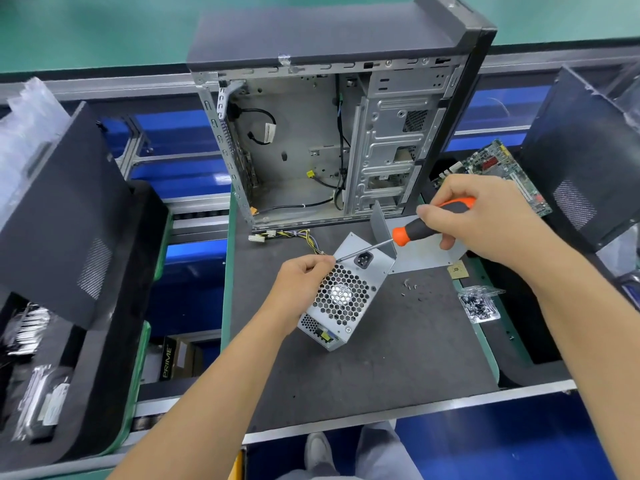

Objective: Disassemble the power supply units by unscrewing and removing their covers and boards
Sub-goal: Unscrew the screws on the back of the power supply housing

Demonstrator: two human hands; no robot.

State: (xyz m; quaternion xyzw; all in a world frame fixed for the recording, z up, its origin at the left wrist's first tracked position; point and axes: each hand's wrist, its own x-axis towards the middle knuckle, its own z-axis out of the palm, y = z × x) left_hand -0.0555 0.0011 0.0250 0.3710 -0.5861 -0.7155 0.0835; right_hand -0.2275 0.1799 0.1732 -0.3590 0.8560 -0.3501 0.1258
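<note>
2 hands in frame, both busy. Left hand (304,278), lower center, fingers curled at the top left corner of the power supply unit (341,299), pinching the screwdriver tip against it. Right hand (485,216), center right, grip closed around the orange-and-black handle of the screwdriver (415,230); shaft runs down-left across the unit's power socket (363,260) to the left fingertips.

Unit sits tilted on the dark mat of the table (381,358), center of frame, honeycomb fan grille (343,299) facing up, socket at its upper end. Cable bundle (294,237) with white connectors trails from its upper left toward the case.

Loose screws (414,289) lie on the mat just right of the unit. Small clear bag of dark parts (479,303) further right, near the mat edge. Gold-colored square chip (457,271) sits just above that bag. Grey metal sheet (426,251) lies under the right hand, with 1 bent flap standing up beside the handle.

Behind the unit, upper center: open computer case (329,133), upright, interior stripped down to a few black cables. Motherboard (498,168) to its right, partly hidden by the right hand. Dark case panels (62,209) lean at far left and far right.
</note>
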